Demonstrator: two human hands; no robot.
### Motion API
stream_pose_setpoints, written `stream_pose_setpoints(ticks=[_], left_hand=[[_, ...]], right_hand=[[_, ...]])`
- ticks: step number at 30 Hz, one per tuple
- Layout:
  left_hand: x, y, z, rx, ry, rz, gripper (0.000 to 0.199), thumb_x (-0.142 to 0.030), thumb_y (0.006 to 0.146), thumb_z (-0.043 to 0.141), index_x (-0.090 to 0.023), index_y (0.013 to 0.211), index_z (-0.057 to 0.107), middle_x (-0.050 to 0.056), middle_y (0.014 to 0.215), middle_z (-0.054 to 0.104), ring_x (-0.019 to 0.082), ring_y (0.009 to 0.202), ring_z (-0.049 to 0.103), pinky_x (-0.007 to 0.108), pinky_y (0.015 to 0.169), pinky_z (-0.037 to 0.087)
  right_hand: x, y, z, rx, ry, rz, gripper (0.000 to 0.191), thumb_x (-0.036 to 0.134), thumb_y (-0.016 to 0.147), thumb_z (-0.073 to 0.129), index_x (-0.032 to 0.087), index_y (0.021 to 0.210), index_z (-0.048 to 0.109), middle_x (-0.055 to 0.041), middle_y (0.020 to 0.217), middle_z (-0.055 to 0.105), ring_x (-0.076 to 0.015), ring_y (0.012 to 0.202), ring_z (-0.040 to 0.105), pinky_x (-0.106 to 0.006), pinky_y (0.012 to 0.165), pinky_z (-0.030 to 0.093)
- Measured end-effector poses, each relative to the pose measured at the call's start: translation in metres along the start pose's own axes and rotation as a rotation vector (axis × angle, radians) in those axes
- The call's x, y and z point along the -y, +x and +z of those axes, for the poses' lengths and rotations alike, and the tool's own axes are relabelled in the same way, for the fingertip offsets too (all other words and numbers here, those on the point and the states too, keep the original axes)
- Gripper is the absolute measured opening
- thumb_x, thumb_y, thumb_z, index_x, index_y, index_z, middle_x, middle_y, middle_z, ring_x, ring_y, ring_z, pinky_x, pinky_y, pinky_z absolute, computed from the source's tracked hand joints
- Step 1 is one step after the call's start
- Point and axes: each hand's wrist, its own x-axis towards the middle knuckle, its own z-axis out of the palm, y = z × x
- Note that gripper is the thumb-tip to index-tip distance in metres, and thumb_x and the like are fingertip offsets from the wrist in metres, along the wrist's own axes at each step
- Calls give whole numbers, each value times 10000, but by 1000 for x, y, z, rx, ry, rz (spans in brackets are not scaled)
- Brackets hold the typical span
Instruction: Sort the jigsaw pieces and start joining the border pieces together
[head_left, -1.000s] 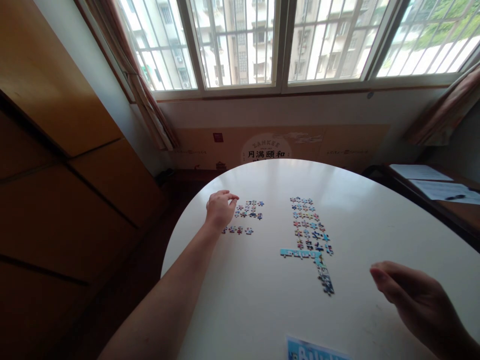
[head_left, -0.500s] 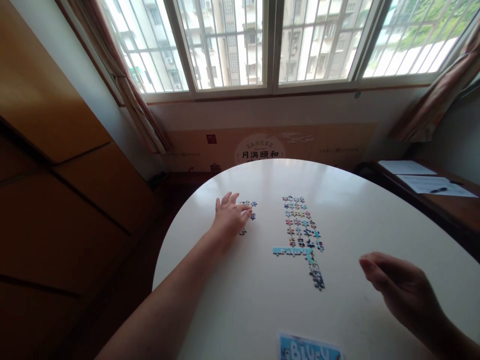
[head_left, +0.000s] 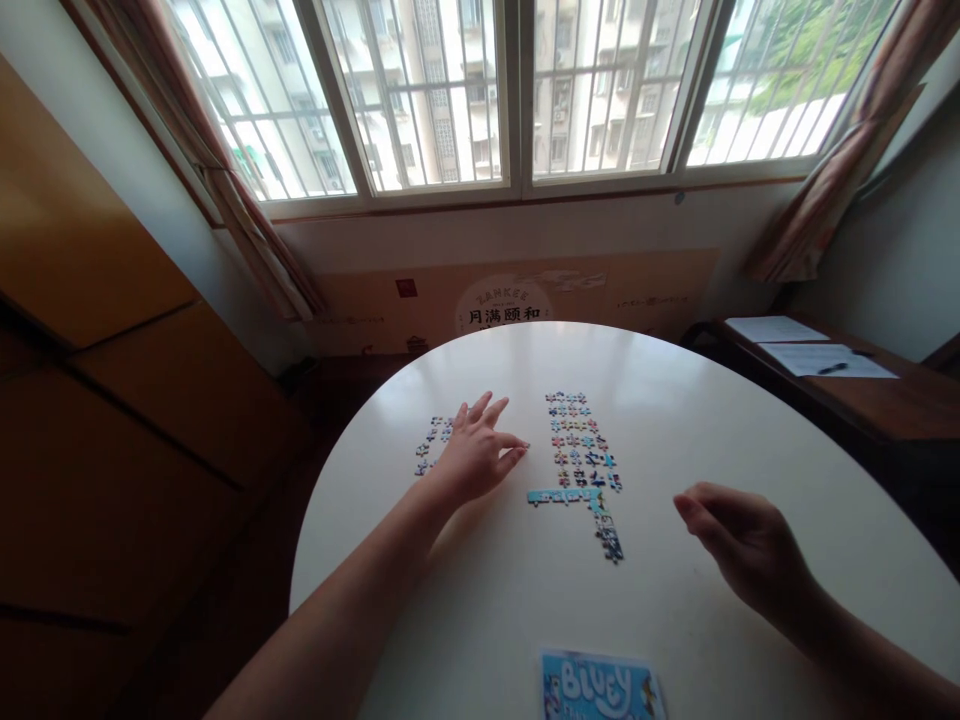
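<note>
My left hand [head_left: 480,455] is over the white table, thumb and index finger pinched on a small puzzle piece [head_left: 526,446]; its other fingers are spread. Partly behind that hand lies a loose group of puzzle pieces [head_left: 422,467]. To its right, several rows of loose pieces [head_left: 574,440] lie on the table. Just below them, joined pieces [head_left: 559,496] form a light-blue strip, with a darker joined section [head_left: 609,535] running down from its right end. My right hand [head_left: 742,545] is closed at the right; what it holds, if anything, is hidden.
A blue box or card reading "Bluey" [head_left: 600,686] lies at the near edge of the round white table [head_left: 465,620]. Papers [head_left: 825,360] and a pen rest on a brown side table at the right. Barred windows and curtains are behind.
My left hand has moved right, away from the loose group at the left, with a piece between its fingertips. The view has shifted slightly. My right hand remains closed.
</note>
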Motion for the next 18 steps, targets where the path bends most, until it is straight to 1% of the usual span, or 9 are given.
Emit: stream_pose_setpoints(ticks=[4,7,8,9,11,13,14,16,18], left_hand=[[5,-9,-10,-3,-26,51,152,-376,892,668,-311,915,804,45,1549,448,352,1510,218,638,1190,178],[7,-13,-18,-58,17,55,126,-369,862,712,-272,880,791,72,1517,475,351,1482,273,630,1183,208],[5,-14,-20,-76,46,39,137,-375,855,720,-259,876,790,87,1490,499,357,1454,316,620,1171,242],[2,-15,-22,-86,77,6,157,-387,851,725,-246,874,791,105,1436,543,362,1405,378,604,1147,293],[-8,-14,-24,-83,129,-83,210,-418,850,722,-225,885,797,124,1252,645,353,1241,508,546,1055,411],[-19,-13,-22,-67,174,-131,251,-430,869,694,-209,923,800,117,1068,688,322,1080,563,477,953,474],[-24,-13,-21,-55,195,-120,258,-419,883,674,-201,943,798,112,1025,692,309,1039,567,449,923,483],[-32,-12,-17,-28,223,-98,276,-399,912,627,-186,967,793,112,1013,698,297,1024,563,402,876,492],[-37,-11,-13,1,236,-126,303,-395,935,578,-182,973,790,113,1028,704,294,1042,563,367,823,497]], right_hand=[[1,1,-2,-14,7,-1,437,341,964,570,202,579,418,46,543,333,-104,486,334,-243,464,292],[0,2,-2,-19,13,-5,437,333,966,569,201,579,415,50,541,325,-101,485,324,-244,465,283],[0,2,-2,-16,14,-5,437,332,967,570,201,579,417,50,541,325,-100,486,324,-245,467,281],[0,2,-2,-13,15,-3,434,331,967,570,201,580,422,51,542,327,-101,488,324,-247,470,281],[-1,2,-1,-3,18,8,431,336,966,572,201,581,433,50,543,331,-103,492,324,-252,474,280],[0,3,-1,6,20,28,435,348,961,578,201,576,439,50,540,331,-104,494,317,-259,477,274],[0,3,-1,5,16,36,436,359,958,581,201,574,447,49,537,334,-106,496,317,-262,478,269],[1,4,-2,6,6,44,452,384,948,595,200,559,454,45,531,353,-108,501,328,-271,490,270],[2,4,-3,1,7,59,464,416,941,605,199,554,468,43,526,366,-110,504,332,-276,495,268]])
